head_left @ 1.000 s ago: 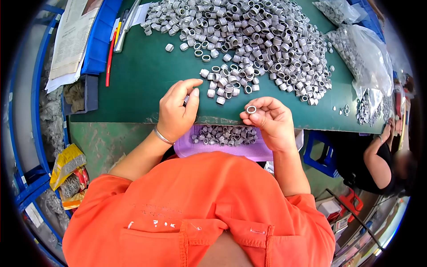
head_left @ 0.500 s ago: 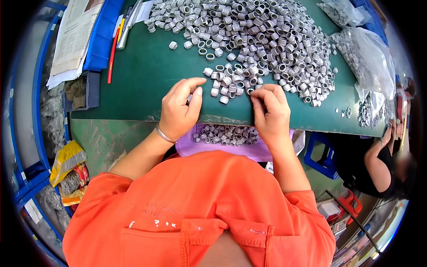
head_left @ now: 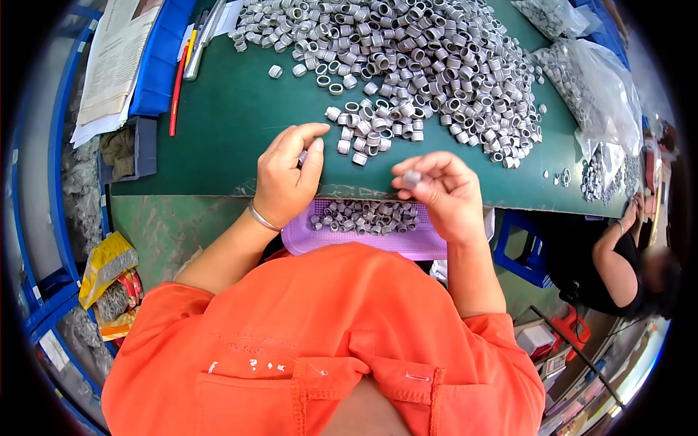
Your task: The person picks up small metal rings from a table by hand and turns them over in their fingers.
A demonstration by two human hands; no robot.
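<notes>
My right hand point(head_left: 449, 195) pinches a short grey metal ring point(head_left: 411, 179) between thumb and fingertips, above the table's front edge. My left hand point(head_left: 286, 174) is curled on the other side, with another grey ring point(head_left: 302, 158) held between thumb and fingers. In front of my hands lies a small cluster of loose rings point(head_left: 373, 136) on the green table. It runs into a large heap of the same rings point(head_left: 407, 54) behind it. Below the table edge, a purple basket point(head_left: 297, 236) holds more rings point(head_left: 367, 216).
Clear plastic bags of rings point(head_left: 596, 80) lie at the right. At the left are a blue bin point(head_left: 156, 73) with papers, a red pencil point(head_left: 177, 98) and a grey box point(head_left: 145, 149). Another person point(head_left: 618, 261) sits at the right beside a blue stool point(head_left: 520, 251).
My right hand has lifted a ring off the cluster and drawn it back toward me, turning the palm up. My left hand stays nearly in place with its ring.
</notes>
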